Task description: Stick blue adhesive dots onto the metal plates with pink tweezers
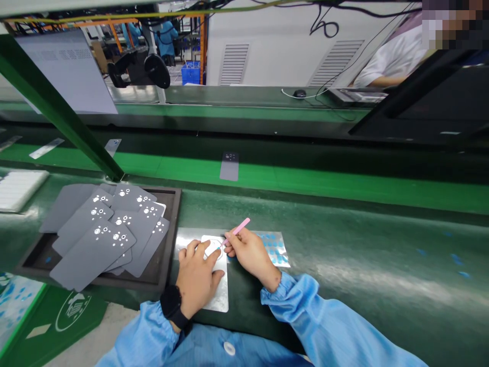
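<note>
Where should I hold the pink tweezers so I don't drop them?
Pinch the pink tweezers low down, close to the tip, between thumb and fingers, coming from the right, as the right hand does. They're long and thin and slope up from the tip, so the long end stays free above your hand.

This is a factory production floor: a long green conveyor belt (244, 173) runs across the view, a co-worker in a blue smock (166, 38) stands beyond a blue plastic crate (190, 73), and a dark tray (173, 224) holds grey punched sheets (91, 257).
</note>
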